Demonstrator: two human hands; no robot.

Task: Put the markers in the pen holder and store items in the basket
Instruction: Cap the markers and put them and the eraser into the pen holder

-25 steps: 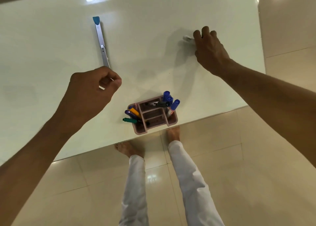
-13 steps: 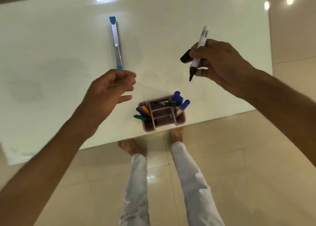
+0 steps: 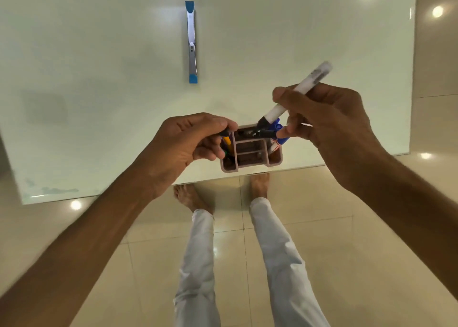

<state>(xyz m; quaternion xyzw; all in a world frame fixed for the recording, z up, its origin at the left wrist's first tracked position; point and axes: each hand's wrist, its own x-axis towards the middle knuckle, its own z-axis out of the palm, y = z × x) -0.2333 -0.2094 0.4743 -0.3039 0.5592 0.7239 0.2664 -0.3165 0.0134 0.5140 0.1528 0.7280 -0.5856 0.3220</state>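
Black and too small to identify, a little piece [image 3: 225, 133] sits pinched in the curled fingertips of the left hand [image 3: 190, 144]. Well beyond that hand lies a blue-ended silver bar [image 3: 192, 41]. Just to its right stands a pink plastic compartmented holder [image 3: 250, 163] with coloured pens [image 3: 278, 138]. Over the holder's far corner slants a white-barrelled, black-tipped marker [image 3: 297, 92], tip down, gripped by the right hand [image 3: 329, 121].

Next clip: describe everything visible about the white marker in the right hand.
The white marker has a smooth, plastic-looking white barrel with blurred grey print near its far end and a tapered black tip end that looks uncapped. It tilts, black end down-left, over the organizer, gripped mid-barrel by the right hand.
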